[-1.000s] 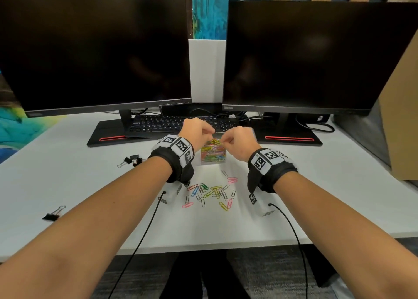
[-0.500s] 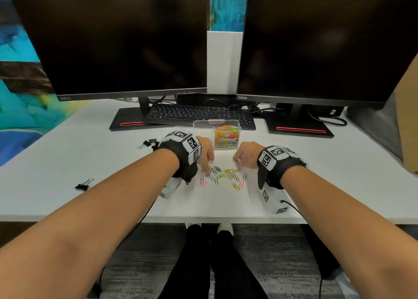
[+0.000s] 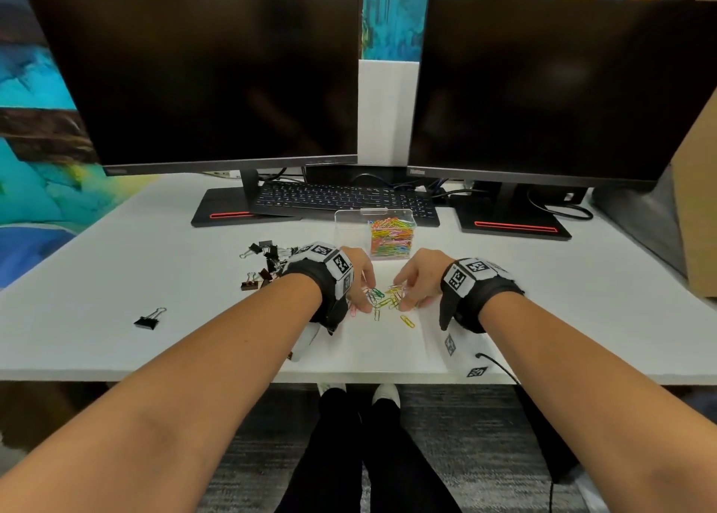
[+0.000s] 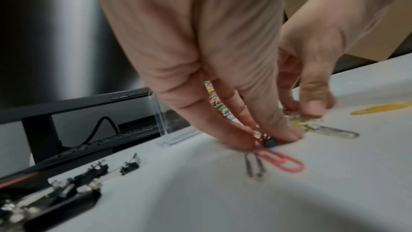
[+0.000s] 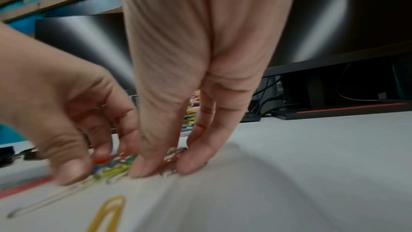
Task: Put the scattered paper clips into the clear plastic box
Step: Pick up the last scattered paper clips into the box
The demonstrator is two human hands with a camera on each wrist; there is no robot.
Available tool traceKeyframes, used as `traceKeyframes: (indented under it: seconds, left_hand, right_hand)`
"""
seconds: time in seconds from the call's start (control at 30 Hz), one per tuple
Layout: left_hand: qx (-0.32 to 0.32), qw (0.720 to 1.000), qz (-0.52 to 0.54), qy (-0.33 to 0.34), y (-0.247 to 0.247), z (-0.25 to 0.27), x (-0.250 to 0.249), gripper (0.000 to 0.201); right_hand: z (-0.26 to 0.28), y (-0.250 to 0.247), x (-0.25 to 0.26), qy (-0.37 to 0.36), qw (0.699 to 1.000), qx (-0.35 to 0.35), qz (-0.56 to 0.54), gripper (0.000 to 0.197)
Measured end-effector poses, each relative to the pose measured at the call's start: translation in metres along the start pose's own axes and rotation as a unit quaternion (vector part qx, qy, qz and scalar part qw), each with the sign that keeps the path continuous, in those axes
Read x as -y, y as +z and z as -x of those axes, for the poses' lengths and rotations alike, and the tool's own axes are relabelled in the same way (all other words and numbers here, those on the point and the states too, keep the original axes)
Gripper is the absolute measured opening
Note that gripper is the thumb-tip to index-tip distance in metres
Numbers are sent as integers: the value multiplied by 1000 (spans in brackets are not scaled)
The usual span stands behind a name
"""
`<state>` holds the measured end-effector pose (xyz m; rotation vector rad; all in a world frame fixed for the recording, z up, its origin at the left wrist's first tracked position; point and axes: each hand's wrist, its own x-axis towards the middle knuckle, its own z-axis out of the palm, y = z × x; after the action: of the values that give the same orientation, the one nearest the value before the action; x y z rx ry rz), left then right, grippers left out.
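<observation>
Lying in a loose cluster on the white desk (image 3: 543, 318), the scattered paper clips (image 3: 384, 299) sit near its front edge, between the two hands; green, yellow, pink and silver ones overlap in the middle, and one yellow clip (image 3: 407, 321) lies a little apart toward the person; in the left wrist view a red clip (image 4: 281, 160) and a grey clip (image 4: 254, 166) lie flat just in front of the fingertips. Just behind the cluster stands the clear plastic box (image 3: 390, 239), upright, its top open, already well filled with coloured clips. The left hand (image 3: 359, 279) comes down on the left side of the cluster, thumb and fingers drawn narrowly together and pinching a few clips against the desk; the right hand (image 3: 421, 279) does the same on the right side, fingertips (image 5: 191, 163) and thumb close together on the clips there, though blur hides how many it grips; the two hands nearly meet over the pile. Left of the left wrist lies a heap of black binder clips (image 3: 267, 260); a single binder clip (image 3: 149, 319) rests well apart farther left; behind the box are a black keyboard (image 3: 345, 198) and two dark monitors (image 3: 217, 74) on stands.
</observation>
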<state>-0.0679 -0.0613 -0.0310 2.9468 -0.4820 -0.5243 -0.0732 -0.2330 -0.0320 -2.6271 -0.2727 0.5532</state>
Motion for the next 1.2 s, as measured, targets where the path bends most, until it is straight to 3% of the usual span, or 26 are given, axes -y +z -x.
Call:
traceKeyframes:
  seconds: [0.1, 0.23, 0.33, 0.43, 0.67, 0.83, 1.03, 1.2]
  left_hand:
    - [-32, 999, 10, -2, 7, -4, -9, 45]
    - [-38, 999, 13, -20, -6, 1, -9, 38]
    - [4, 998, -8, -62, -12, 5, 3, 41]
    - [38, 995, -39, -83, -6, 7, 8, 58]
    - [-15, 998, 8, -57, -1, 6, -9, 35]
    - [-21, 998, 6, -64, -8, 10, -11, 52]
    - [12, 993, -77, -84, 0, 4, -27, 78]
    - [-15, 994, -62, -84, 7, -22, -24, 79]
  right_hand:
    - [-2, 5, 11, -28, 999, -27, 24, 44]
    - [-1, -3, 18, -36, 991, -76, 102, 32]
    - [0, -7, 12, 24, 983, -81, 161, 32]
    - [1, 1, 10, 39, 983, -65, 170, 31]
    - [-2, 9, 32, -18, 983, -49, 178, 27]
    - [4, -8, 27, -32, 977, -60, 200, 35]
    - [5, -5, 18, -31, 980, 41, 191, 74]
    - [7, 0, 22, -59, 976, 24, 207, 71]
